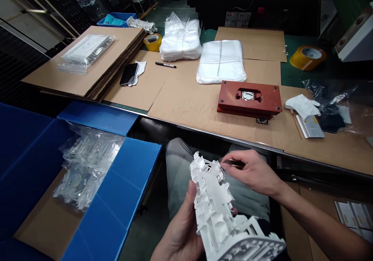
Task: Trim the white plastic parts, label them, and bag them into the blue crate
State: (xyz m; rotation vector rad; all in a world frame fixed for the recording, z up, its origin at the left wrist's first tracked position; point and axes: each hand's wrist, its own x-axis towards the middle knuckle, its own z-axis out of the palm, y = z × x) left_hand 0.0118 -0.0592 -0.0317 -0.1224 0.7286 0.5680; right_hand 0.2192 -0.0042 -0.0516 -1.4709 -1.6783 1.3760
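Note:
A long white moulded plastic part point(214, 198) with many ribs and clips is held over my lap, its far end tilted up and away. My left hand point(182, 230) grips it from the left side, thumb on its edge and other fingers mostly hidden beneath. Close against the far right end of the part, my right hand point(250, 171) pinches a thin dark tool point(235, 163), its tip hidden at the part's edge. The tool's exact kind does not show.
On the cardboard-covered bench stands a red fixture block point(249, 97). Bundled plastic bags point(221, 61), a phone point(129, 74), a pen point(165, 65) and a tape roll point(308, 57) lie behind. At left, a blue box point(113, 198) holds bagged parts point(90, 163), beside stacked cardboard point(87, 62).

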